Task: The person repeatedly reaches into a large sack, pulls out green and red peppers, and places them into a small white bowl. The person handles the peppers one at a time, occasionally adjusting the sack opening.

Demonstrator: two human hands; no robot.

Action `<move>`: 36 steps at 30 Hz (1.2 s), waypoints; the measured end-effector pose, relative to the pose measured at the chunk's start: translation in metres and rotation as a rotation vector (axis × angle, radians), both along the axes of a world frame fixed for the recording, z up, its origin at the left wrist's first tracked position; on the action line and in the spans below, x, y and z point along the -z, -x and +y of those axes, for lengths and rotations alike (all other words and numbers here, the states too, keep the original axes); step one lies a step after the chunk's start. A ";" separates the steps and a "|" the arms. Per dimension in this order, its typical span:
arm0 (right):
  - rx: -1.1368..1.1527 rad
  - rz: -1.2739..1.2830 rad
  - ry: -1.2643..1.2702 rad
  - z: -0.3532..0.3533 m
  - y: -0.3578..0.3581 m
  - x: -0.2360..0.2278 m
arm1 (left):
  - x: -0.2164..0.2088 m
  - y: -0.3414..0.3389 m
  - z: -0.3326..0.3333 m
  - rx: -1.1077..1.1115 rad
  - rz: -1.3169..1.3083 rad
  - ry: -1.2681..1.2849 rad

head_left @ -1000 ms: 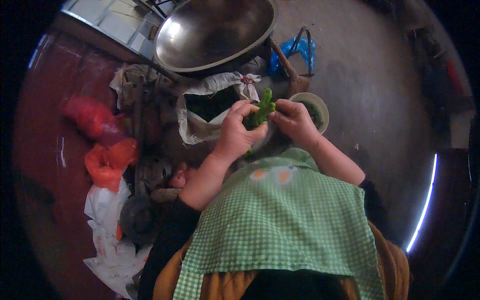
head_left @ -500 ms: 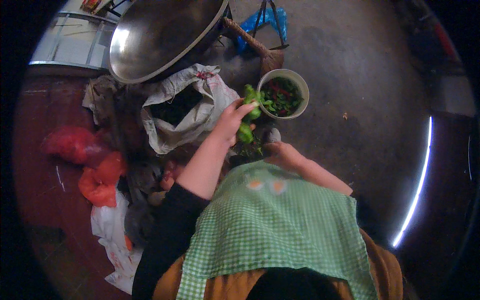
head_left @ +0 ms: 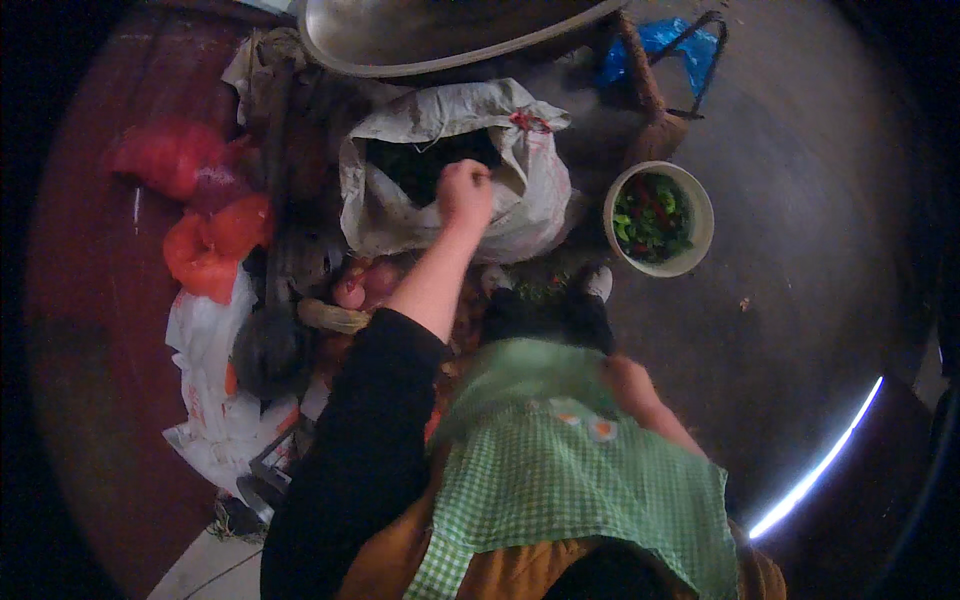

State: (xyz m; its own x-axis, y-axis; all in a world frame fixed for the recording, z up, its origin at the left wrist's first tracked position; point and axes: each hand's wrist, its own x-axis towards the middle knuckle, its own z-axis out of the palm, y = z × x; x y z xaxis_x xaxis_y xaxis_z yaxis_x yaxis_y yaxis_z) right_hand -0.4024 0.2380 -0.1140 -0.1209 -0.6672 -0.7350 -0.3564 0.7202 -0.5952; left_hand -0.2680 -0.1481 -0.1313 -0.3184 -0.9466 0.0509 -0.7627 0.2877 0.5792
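My left hand (head_left: 466, 193) is over the mouth of an open white woven sack (head_left: 540, 190), its fingers curled in. Whatever they hold, if anything, does not show. Inside the sack lie dark green leaves (head_left: 410, 165), deep in shadow. My right hand (head_left: 628, 385) is low beside the green checked apron (head_left: 560, 470) on my lap; its fingers are blurred and partly hidden. To the right of the sack, a pale bucket (head_left: 700, 235) contains green leaves with some red pieces (head_left: 655, 210).
A big metal basin (head_left: 430, 35) stands beyond the sack. Blue plastic (head_left: 690, 55) lies at the far right. On the left are red bags (head_left: 180, 160), white plastic bags (head_left: 215, 400) and onion-like bulbs (head_left: 365, 285). Green scraps (head_left: 540, 285) lie between my shoes.
My left hand has moved from beside the bucket to the sack's mouth, and the leafy greens no longer show in it. My right hand has drawn back toward the apron. The view has shifted left.
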 end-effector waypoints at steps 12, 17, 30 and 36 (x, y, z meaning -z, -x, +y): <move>-0.005 -0.119 -0.235 0.004 -0.055 0.025 | 0.164 -0.031 -0.091 0.233 -0.627 -0.700; 0.005 -0.167 -0.233 -0.007 -0.064 0.025 | 0.178 -0.021 -0.063 0.032 -0.583 -0.586; -0.050 -0.114 -0.229 -0.002 -0.079 0.036 | 0.184 -0.011 -0.070 -0.035 -0.404 -0.529; -0.094 -0.037 -0.248 -0.006 -0.078 0.023 | 0.176 -0.035 -0.088 -0.005 -0.264 -0.435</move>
